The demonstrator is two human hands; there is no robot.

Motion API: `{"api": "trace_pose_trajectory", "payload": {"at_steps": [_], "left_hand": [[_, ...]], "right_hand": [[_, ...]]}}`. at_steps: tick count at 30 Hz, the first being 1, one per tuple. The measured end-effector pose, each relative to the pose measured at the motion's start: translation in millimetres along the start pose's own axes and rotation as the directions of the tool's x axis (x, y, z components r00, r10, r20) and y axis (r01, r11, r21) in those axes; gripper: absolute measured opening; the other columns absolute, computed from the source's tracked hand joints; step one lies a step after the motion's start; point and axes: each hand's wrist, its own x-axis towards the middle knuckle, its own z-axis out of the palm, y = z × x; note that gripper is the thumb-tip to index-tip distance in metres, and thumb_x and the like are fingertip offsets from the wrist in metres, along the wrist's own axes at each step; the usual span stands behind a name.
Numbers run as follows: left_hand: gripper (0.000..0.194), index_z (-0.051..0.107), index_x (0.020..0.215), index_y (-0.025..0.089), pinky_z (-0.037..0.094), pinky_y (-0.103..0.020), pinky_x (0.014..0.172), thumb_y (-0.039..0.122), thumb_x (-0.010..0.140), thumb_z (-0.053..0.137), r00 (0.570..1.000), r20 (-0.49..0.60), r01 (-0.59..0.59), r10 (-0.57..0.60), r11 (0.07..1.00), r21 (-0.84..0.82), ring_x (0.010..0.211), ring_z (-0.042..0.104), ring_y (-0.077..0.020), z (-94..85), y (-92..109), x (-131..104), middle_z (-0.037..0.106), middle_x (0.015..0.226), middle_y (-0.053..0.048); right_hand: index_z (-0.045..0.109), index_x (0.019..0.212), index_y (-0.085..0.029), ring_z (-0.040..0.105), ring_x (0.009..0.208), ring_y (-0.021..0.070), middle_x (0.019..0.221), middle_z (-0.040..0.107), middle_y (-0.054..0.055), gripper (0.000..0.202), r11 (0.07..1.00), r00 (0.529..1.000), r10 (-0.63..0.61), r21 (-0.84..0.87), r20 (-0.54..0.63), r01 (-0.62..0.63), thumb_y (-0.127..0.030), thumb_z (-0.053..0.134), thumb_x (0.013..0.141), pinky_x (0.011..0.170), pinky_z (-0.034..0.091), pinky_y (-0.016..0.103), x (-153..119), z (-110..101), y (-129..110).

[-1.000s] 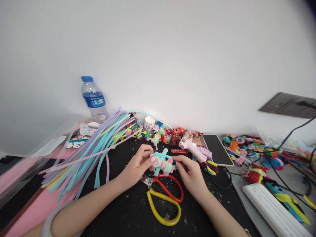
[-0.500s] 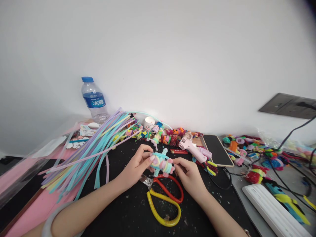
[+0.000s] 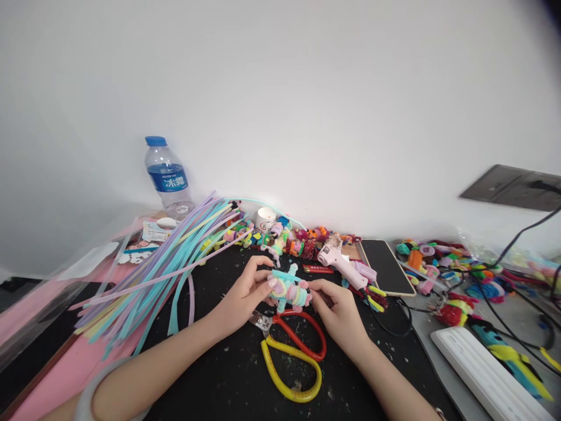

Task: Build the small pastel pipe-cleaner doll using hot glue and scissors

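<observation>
A small fuzzy figure in pastel pink, yellow and mint is held between both hands over the black mat. My left hand pinches its left side, thumb on top. At its right end, the fingertips of my right hand are closed on the pink part. Just below lie scissors with one red handle and one yellow handle; their blades partly pass under my left hand.
Pastel fuzzy stems lie at the left, before a water bottle. A pink glue gun, a phone and a white power strip are at the right. Colourful figures and a paper cup line the wall.
The fuzzy figure has turned slightly in my fingers. Both hands stay in nearly the same place.
</observation>
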Motion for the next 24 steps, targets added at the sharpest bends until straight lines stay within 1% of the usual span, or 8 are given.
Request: {"api": "trace_pose_trajectory", "payload": {"at_steps": [3, 7, 12, 15, 24], "left_hand": [[0.021, 0.033, 0.101, 0.024, 0.05, -0.027, 0.068, 0.028, 0.087, 0.048, 0.999, 0.018, 0.033, -0.032, 0.999, -0.032, 0.072, 0.058, -0.0117, 0.4, 3.0, 0.8, 0.057, 0.087, 0.001], [0.02, 0.034, 0.095, 0.023, 0.05, -0.026, 0.068, 0.029, 0.085, 0.05, 0.996, 0.039, 0.081, -0.078, 0.995, -0.058, 0.07, 0.058, -0.0107, -0.2, 5.0, 2.3, 0.057, 0.087, 0.001], [0.015, 0.038, 0.093, 0.024, 0.052, -0.028, 0.069, 0.031, 0.086, 0.049, 0.997, 0.056, 0.059, -0.056, 0.997, -0.057, 0.074, 0.057, -0.0118, -2.2, 1.8, 3.4, 0.053, 0.086, 0.002], [0.013, 0.039, 0.093, 0.024, 0.053, -0.029, 0.068, 0.032, 0.086, 0.047, 0.997, 0.054, 0.058, -0.057, 0.998, -0.033, 0.073, 0.058, -0.0121, -2.7, -0.3, 3.2, 0.052, 0.085, 0.003], [0.012, 0.039, 0.093, 0.024, 0.053, -0.03, 0.067, 0.033, 0.087, 0.045, 0.997, 0.047, 0.062, -0.062, 0.998, 0.013, 0.07, 0.059, -0.0123, -2.8, -1.1, 3.1, 0.052, 0.083, 0.002]], "right_hand": [[0.066, 0.088, -0.018, 0.061, 0.069, 0.0164, 0.079, 0.068, 0.003, 0.018, 1.0, 1.0, 0.01, -0.013, -0.018, -0.01, -0.019, 0.048, 0.086, 0.061, 0.047, 0.024, 0.1, -1.0, 0.0], [0.067, 0.089, -0.018, 0.062, 0.067, 0.0169, 0.079, 0.069, 0.004, 0.019, 0.999, 0.999, 0.013, -0.029, -0.031, -0.014, -0.019, 0.048, 0.085, 0.059, 0.047, 0.025, 0.6, -1.9, -0.8], [0.067, 0.087, -0.019, 0.061, 0.066, 0.0165, 0.08, 0.069, 0.004, 0.019, 0.999, 1.0, 0.003, -0.042, -0.024, -0.004, -0.018, 0.048, 0.085, 0.058, 0.047, 0.025, 1.5, -2.3, -1.3], [0.066, 0.085, -0.019, 0.061, 0.065, 0.0156, 0.08, 0.07, 0.003, 0.017, 0.999, 1.0, 0.001, -0.047, -0.019, -0.002, -0.017, 0.049, 0.084, 0.057, 0.046, 0.024, 1.3, -2.3, -1.8], [0.066, 0.086, -0.019, 0.062, 0.067, 0.0153, 0.081, 0.07, 0.003, 0.017, 0.999, 0.999, -0.019, -0.047, -0.026, 0.018, -0.018, 0.05, 0.085, 0.059, 0.049, 0.024, 0.3, -1.0, 0.4]]}}
